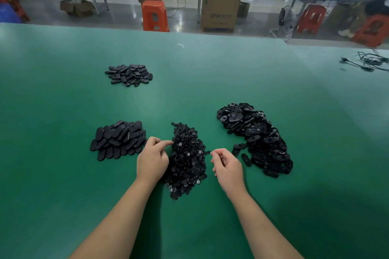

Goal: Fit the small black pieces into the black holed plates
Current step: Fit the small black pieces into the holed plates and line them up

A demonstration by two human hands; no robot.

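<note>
A heap of small black pieces [188, 160] lies on the green table [210, 73] between my hands. My left hand [152, 160] rests at the heap's left edge, index finger stretched out and touching the pieces, the other fingers curled. My right hand [227, 165] sits at the heap's right edge, thumb and index fingertip pinched together on what looks like one small black piece [208, 152]. A big pile of black holed oval plates [259, 136] lies to the right. Two loose plates [242, 152] lie between it and my right hand.
A stacked pile of black oval parts [119, 140] lies left of my left hand. A smaller pile of oval parts [129, 74] sits farther back on the left. Black cables [366, 61] lie at the table's far right. Orange stools and cardboard boxes stand beyond the far edge.
</note>
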